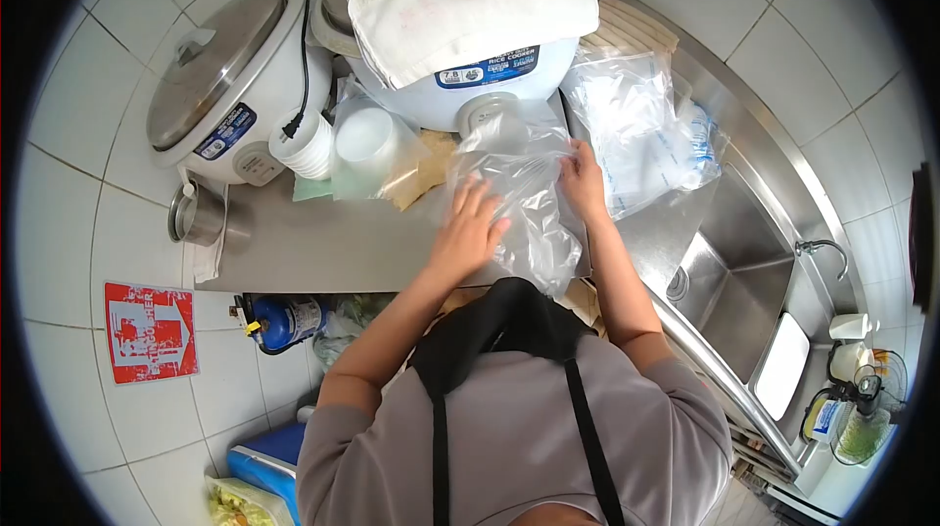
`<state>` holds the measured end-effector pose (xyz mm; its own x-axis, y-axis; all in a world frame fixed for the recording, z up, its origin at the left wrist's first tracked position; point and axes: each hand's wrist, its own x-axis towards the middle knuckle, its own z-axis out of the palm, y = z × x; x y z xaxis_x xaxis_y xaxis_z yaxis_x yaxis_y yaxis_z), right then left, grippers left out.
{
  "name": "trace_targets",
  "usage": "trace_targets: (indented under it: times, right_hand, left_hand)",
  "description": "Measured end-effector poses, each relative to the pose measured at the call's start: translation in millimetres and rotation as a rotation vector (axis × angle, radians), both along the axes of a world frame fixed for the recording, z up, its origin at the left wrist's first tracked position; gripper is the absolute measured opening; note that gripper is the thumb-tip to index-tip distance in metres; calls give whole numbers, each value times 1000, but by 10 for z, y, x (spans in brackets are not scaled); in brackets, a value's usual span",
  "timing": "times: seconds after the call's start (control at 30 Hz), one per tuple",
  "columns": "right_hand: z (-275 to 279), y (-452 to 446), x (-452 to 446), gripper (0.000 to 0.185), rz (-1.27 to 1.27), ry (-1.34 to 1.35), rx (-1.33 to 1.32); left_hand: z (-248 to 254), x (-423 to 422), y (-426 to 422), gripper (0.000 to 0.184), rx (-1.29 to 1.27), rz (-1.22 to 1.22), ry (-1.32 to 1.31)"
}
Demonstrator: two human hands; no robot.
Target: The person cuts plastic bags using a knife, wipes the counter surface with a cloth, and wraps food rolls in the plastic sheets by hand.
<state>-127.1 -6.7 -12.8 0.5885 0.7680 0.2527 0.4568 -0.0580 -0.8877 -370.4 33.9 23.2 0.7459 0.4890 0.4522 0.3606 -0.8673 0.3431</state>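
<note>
My left hand [470,227] is released, fingers spread and palm down over the left side of a clear plastic bag [539,203]. My right hand [585,178] is at the bag's right edge with its fingers bent; I cannot tell whether they pinch the film or only touch it. The bag lies crumpled on the stainless-steel counter [323,244], just in front of the middle rice cooker [426,113], its near end by the counter's front edge.

That near end worries me most: a tug toward my body could drag it over the edge. With the left palm only resting flat, slick film could slide under it, and uneven pulling might wrinkle or tear it. A wide sweep leftward could knock the stacked white tubs [302,146] or the bagged round containers [364,139]. On the right, my wrist is just beside the packs of plastic bags [627,139], so a careless elbow or forearm could shove them toward the sink [749,281].
</note>
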Motion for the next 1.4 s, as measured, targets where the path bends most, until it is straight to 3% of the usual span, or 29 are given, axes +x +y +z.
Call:
trace_targets:
  times: [0.13,0.17,0.27,0.37,0.47,0.53,0.63,0.77,0.83,0.97,1.03,1.13,1.23,1.3,1.4]
  right_hand:
    - [40,-26,23,35,-80,-156,-240]
    - [66,-52,-1,36,-76,-153,-282]
    - [-9,-109,-33,39,-231,-539,-71]
    - [208,-301,-300,41,-112,-732,1]
    - [94,-360,-421,46,499,-1019,-8]
    - [83,-455,-486,53,611,-972,-52]
    - [49,-531,-560,61,670,-896,-125]
    - [90,-491,-709,65,649,-825,-129]
    - [82,-367,-798,67,682,-832,-85]
    - [-46,-55,-960,68,628,-844,-59]
    - [-156,178,-1044,66,555,-872,-190]
    - [-243,434,-1114,61,473,-856,-235]
    - [-245,522,-1043,58,521,-685,-183]
    - [-155,404,-900,45,542,-611,-65]
    - [327,140,-277,30,917,-341,-270]
  left_hand:
    - [-206,119,205,62,64,420,299]
    - [-196,140,240,64,84,451,240]
    - [-104,212,378,66,54,538,100]
    - [-117,206,682,62,-103,598,137]
    - [-53,189,888,54,-79,596,302]
    - [-59,201,1008,42,21,586,285]
    - [39,214,1107,35,-233,688,366]
    - [-144,166,1297,30,-238,554,367]
    - [56,175,1128,26,-183,443,279]
    - [180,189,686,36,-363,302,-293]
    - [175,268,399,48,-465,215,-589]
    - [-86,254,100,64,-374,161,-503]
    - [-440,135,8,66,-415,190,-284]
    - [-536,27,-5,65,-297,340,170]
    - [-570,-61,39,55,-202,293,151]
